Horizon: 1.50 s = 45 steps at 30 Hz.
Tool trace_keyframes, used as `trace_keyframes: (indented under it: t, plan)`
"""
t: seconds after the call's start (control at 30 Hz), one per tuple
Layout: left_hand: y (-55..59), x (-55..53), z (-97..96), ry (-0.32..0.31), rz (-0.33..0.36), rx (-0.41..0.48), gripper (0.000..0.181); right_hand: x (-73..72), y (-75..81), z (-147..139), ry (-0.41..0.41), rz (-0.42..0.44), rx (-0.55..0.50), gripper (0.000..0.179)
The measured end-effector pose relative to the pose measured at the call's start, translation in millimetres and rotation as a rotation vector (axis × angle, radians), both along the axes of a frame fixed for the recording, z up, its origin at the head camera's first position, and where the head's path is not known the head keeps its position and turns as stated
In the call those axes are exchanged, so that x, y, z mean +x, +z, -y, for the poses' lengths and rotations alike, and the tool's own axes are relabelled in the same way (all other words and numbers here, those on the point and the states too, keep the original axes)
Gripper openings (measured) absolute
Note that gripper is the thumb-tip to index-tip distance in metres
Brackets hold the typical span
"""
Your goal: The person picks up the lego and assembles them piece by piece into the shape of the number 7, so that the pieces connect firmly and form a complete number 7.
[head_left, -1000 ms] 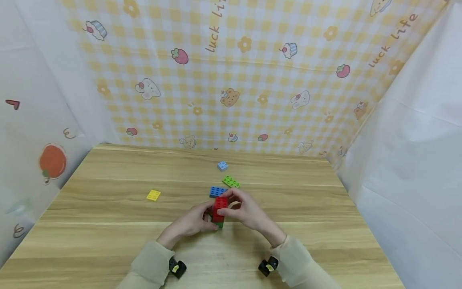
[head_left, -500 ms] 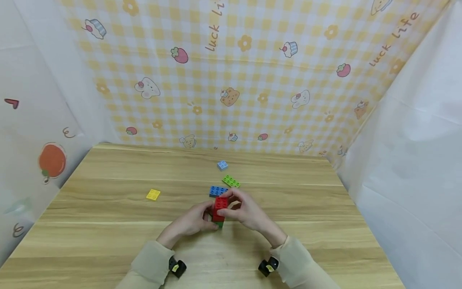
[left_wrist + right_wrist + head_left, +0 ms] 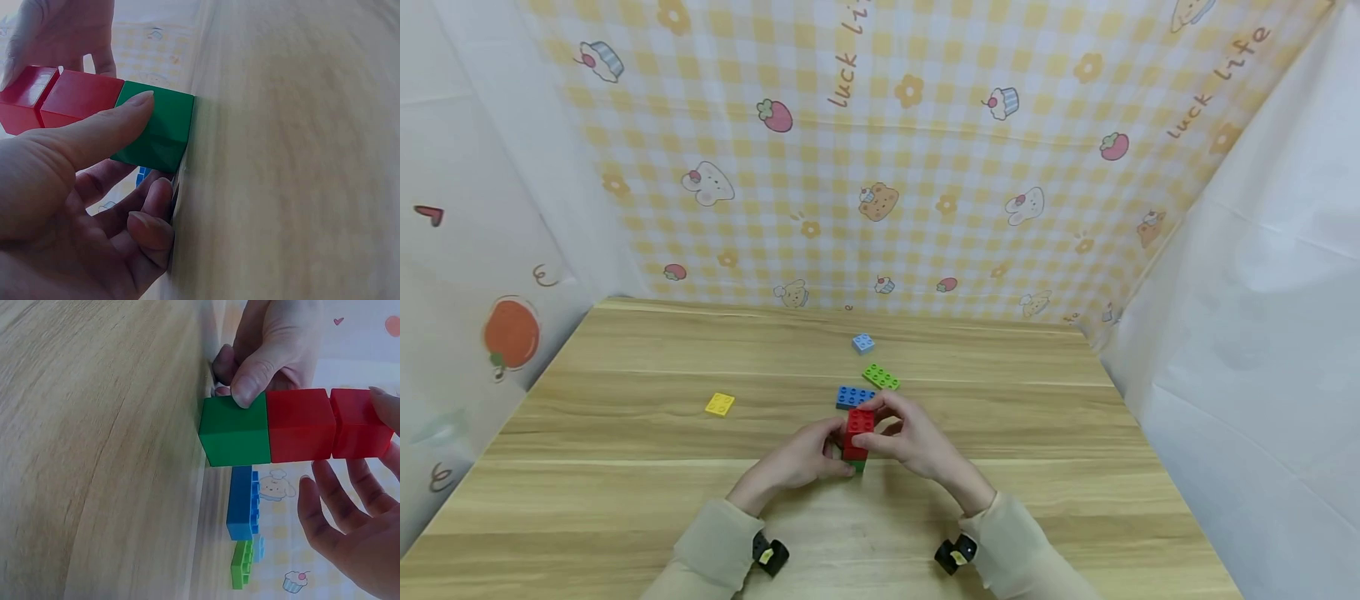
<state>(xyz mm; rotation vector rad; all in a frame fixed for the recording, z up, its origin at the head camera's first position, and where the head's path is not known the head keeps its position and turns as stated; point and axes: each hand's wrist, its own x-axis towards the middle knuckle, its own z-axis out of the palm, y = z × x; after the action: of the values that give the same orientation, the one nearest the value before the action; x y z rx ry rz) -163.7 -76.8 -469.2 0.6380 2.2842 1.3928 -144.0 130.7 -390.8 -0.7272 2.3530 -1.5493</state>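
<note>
A short tower of toy building bricks stands on the table in front of me. At its base is a green brick (image 3: 234, 432), with a red brick (image 3: 300, 425) on it and a second red brick (image 3: 355, 432) on top. A thin dark seam shows between the two reds in the right wrist view. My left hand (image 3: 801, 458) steadies the bottom, its thumb along the green brick and its fingers behind the tower. From the right, my right hand (image 3: 921, 442) pinches the top red brick between thumb and fingers, the other fingers spread below.
Just behind the tower lies a blue brick (image 3: 851, 397), partly hidden by my right hand. Farther back are a lime green brick (image 3: 880, 377) and a small light blue brick (image 3: 862, 342). A flat yellow piece (image 3: 720, 404) lies to the left on the wooden table (image 3: 1037, 400).
</note>
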Motion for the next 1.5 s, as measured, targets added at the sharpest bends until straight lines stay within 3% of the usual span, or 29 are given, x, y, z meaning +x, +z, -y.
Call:
trace_keyframes:
  t: [0.77, 1.5]
  plan:
    - [-4.9, -0.8, 0.7, 0.010, -0.001, -0.009, 0.040, 3.6, -5.9, 3, 0.000, -0.065, 0.006, 0.025]
    - [1.6, 2.1, 0.1, 0.007, -0.022, 0.012, 0.036, 3.9, -9.4, 5, 0.017, -0.112, 0.029, 0.028]
